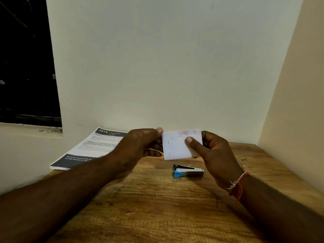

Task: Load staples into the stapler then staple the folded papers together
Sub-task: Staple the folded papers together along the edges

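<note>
Both hands hold a small white folded stack of papers upright above the wooden table. Several staples show along its top and left edges. My left hand pinches the stack's left edge near the top corner with thumb and fingers. My right hand grips the right side, its thumb pressed flat on the front face. A small blue and silver stapler lies on its side on the table just below the papers, touched by neither hand.
A printed sheet with dark header bands lies at the table's back left, overhanging the edge. Cream walls close in behind and on the right. A dark window sits at the far left above a ledge.
</note>
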A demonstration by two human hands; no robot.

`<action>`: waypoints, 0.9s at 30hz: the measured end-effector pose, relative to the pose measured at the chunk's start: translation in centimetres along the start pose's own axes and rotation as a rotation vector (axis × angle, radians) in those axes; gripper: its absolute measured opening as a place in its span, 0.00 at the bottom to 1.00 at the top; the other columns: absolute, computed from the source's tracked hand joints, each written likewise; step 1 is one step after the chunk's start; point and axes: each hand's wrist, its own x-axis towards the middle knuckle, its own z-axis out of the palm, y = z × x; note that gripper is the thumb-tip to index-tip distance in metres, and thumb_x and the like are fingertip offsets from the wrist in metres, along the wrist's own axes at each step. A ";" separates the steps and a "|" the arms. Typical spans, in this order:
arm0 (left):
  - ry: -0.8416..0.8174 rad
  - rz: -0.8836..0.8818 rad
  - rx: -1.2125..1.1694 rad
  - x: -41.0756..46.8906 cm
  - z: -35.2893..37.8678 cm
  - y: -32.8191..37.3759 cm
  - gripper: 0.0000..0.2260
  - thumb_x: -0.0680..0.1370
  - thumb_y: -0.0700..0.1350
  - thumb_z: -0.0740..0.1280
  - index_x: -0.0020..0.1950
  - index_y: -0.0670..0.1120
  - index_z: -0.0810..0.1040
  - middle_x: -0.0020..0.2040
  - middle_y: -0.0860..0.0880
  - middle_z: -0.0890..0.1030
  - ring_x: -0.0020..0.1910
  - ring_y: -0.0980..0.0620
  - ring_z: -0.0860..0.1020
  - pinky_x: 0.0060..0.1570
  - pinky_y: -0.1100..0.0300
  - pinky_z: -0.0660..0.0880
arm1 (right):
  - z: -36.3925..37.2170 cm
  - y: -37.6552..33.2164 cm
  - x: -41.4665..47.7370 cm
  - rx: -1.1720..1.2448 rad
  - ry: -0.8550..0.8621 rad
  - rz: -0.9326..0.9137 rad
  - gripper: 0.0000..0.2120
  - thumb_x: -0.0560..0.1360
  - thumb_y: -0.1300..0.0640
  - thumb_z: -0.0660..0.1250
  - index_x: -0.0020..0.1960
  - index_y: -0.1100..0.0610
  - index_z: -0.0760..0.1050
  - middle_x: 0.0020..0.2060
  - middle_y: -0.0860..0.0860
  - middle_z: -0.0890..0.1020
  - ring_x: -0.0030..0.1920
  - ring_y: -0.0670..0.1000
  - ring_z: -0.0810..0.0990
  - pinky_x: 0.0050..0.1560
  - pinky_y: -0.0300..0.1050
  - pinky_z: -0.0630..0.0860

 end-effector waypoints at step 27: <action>0.065 0.111 0.342 -1.1 1.0 0.6 0.11 0.84 0.48 0.74 0.46 0.44 0.87 0.46 0.47 0.92 0.47 0.53 0.90 0.48 0.63 0.85 | 0.1 -0.3 -0.7 -0.135 -0.060 -0.040 0.05 0.79 0.52 0.77 0.54 0.48 0.87 0.48 0.43 0.91 0.50 0.45 0.90 0.47 0.40 0.86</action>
